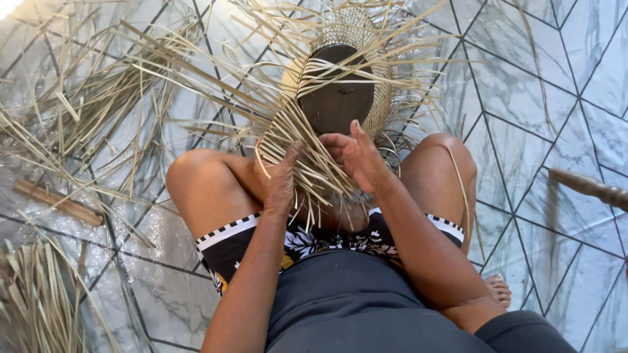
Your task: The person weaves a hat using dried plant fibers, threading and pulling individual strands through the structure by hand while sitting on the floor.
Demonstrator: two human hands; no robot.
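Straw strips (307, 163) hang so thickly between the knees that they hide most fingertips. The left hand (281, 180) curls closed around a bunch of them; the right hand (360, 160) pinches strips, though its exact grip is hard to make out. The half-woven straw hat (379, 98), pale and finely plaited, sits on a dark wooden mould (337, 98), loose ends fanning outward over the tiled floor (543, 117)

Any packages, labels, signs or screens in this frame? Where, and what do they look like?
None in view. Only the hands, left hand and right hand, working pale straw strips of a half-woven hat on a dark mould, over a marble-patterned tiled floor.
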